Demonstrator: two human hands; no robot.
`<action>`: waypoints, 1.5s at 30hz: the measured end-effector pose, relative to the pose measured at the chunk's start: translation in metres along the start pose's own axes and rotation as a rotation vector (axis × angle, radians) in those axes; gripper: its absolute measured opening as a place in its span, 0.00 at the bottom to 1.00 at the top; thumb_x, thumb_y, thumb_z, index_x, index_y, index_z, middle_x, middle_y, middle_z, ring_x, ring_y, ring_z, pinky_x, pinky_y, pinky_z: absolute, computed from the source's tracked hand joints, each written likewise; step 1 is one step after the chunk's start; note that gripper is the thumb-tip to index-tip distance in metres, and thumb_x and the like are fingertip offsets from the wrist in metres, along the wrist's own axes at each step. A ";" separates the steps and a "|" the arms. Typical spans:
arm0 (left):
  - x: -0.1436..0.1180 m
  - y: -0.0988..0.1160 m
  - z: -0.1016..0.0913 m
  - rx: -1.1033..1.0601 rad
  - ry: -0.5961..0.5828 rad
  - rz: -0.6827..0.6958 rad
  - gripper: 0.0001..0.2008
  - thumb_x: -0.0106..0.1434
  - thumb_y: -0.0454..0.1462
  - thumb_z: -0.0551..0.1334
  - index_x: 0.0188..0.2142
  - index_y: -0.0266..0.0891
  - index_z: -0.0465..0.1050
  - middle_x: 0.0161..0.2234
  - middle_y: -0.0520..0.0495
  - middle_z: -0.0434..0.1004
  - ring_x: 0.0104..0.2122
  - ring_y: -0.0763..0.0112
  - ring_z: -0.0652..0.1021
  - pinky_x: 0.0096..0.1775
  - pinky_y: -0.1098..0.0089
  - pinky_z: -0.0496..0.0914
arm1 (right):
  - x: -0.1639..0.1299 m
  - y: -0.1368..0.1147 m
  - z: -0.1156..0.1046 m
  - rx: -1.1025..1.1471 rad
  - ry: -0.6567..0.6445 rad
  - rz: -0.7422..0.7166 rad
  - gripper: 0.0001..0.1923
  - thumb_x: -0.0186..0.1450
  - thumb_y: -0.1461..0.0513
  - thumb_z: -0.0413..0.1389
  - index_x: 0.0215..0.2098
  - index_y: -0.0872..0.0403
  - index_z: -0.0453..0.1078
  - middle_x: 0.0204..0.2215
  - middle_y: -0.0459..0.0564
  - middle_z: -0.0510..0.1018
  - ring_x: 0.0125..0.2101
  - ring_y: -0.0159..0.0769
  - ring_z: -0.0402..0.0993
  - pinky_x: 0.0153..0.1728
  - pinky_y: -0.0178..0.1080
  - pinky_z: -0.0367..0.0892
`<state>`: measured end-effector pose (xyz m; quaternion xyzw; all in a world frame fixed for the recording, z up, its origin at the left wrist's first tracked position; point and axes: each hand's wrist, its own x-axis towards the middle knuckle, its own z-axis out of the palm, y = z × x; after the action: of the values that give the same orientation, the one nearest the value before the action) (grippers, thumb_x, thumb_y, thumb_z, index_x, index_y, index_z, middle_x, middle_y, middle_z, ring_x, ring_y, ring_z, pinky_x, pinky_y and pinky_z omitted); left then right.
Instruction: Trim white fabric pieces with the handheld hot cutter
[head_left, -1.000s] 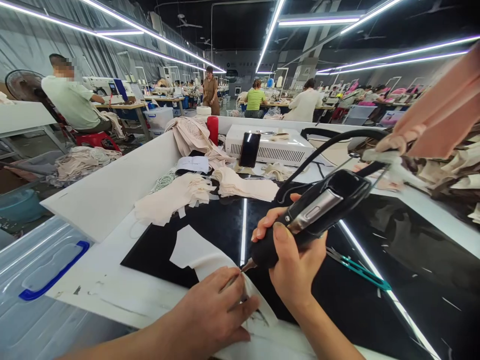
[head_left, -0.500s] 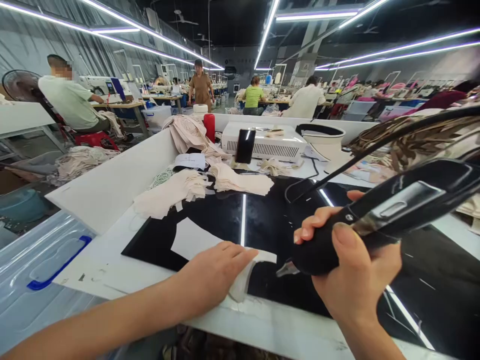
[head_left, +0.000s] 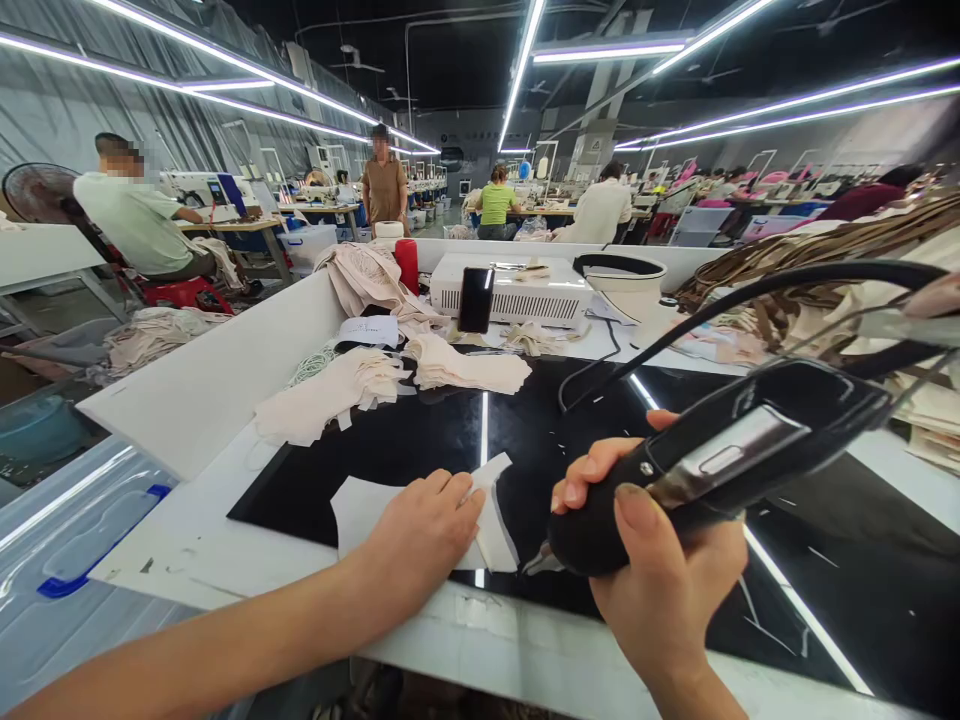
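Observation:
My left hand [head_left: 424, 535] is closed over a white fabric piece [head_left: 496, 525], its fingers bent and pressed together on it. The piece lies near the front edge of a glossy black board [head_left: 360, 440], one end sticking out left of my hand. My right hand [head_left: 660, 590] is wrapped round a black corded handheld tool [head_left: 742, 455] with a silver lever on its side. Its pointed metal tip [head_left: 541, 562] is low over the board, just right of the fabric; whether it touches the board I cannot tell.
Stacked cream fabric pieces [head_left: 465, 362] lie at the board's back. Behind them stand a phone [head_left: 475, 300], a white vented box [head_left: 540, 290] and a red spool [head_left: 406, 268]. The tool's black cable [head_left: 682, 310] arcs over the right side. A clear bin [head_left: 45, 530] stands left; co-workers sit beyond.
The fabric piece has turned, its right end now angled up away from me. My left fingers have gone from flat to bent. My right hand and the tool have shifted left.

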<state>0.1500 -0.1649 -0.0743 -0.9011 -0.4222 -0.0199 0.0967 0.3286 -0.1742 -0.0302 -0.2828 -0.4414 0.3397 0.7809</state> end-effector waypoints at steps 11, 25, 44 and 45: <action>-0.004 0.001 0.001 -0.001 0.010 -0.030 0.11 0.76 0.34 0.59 0.55 0.36 0.69 0.51 0.41 0.77 0.44 0.56 0.78 0.43 0.59 0.73 | -0.002 0.012 -0.002 -0.020 -0.043 -0.017 0.24 0.64 0.59 0.68 0.56 0.46 0.69 0.30 0.41 0.79 0.24 0.34 0.75 0.27 0.41 0.75; -0.025 0.006 -0.005 0.145 0.134 -0.140 0.09 0.71 0.37 0.67 0.35 0.37 0.72 0.29 0.50 0.70 0.28 0.62 0.72 0.28 0.62 0.66 | -0.006 0.012 0.000 -0.023 -0.067 -0.039 0.24 0.65 0.59 0.67 0.58 0.46 0.69 0.31 0.40 0.78 0.25 0.33 0.76 0.26 0.40 0.75; -0.015 -0.001 0.010 -0.269 0.369 0.473 0.08 0.76 0.26 0.57 0.50 0.28 0.73 0.40 0.45 0.79 0.45 0.67 0.80 0.51 0.68 0.76 | -0.008 0.009 0.000 -0.034 -0.069 -0.037 0.24 0.66 0.58 0.68 0.58 0.47 0.69 0.31 0.41 0.78 0.24 0.33 0.76 0.26 0.40 0.75; -0.016 -0.003 0.010 -0.286 0.358 0.467 0.08 0.76 0.26 0.57 0.51 0.28 0.73 0.40 0.45 0.79 0.45 0.67 0.80 0.51 0.68 0.76 | -0.008 0.009 0.000 -0.031 -0.071 -0.039 0.24 0.66 0.58 0.68 0.58 0.47 0.69 0.31 0.41 0.79 0.24 0.33 0.76 0.26 0.40 0.76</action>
<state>0.1374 -0.1731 -0.0860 -0.9602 -0.1732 -0.2146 0.0436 0.3234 -0.1746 -0.0412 -0.2738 -0.4794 0.3274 0.7668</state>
